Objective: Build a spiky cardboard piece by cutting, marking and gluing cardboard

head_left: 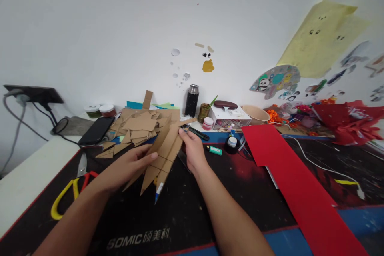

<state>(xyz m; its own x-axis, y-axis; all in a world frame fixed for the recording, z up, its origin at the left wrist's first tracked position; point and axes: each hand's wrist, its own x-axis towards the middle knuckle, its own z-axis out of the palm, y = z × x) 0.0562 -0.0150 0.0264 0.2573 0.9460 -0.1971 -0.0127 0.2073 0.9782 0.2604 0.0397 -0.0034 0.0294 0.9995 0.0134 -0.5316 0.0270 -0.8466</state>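
Several pointed strips of brown cardboard (165, 156) are held up over the dark desk mat, with pencil lines across them and a blue-and-white printed tip on one. My left hand (136, 166) is closed on the left side of these strips, its thumb lying across the front. On the upper right edge, my right hand (193, 150) pinches the cardboard between thumb and fingers; some of those fingers are hidden. Left of my left forearm lie scissors (73, 186) with yellow and red handles. Behind the strips is a heap of cut cardboard scraps (139, 124).
A black flask (192, 102), a pink-labelled jar (207, 123) and a white box (229, 116) stand along the wall. A green lighter (215, 150) and small black bowl (232, 144) sit right of my hand. Long red paper (297, 180) crosses the mat; a phone (96, 131) lies left.
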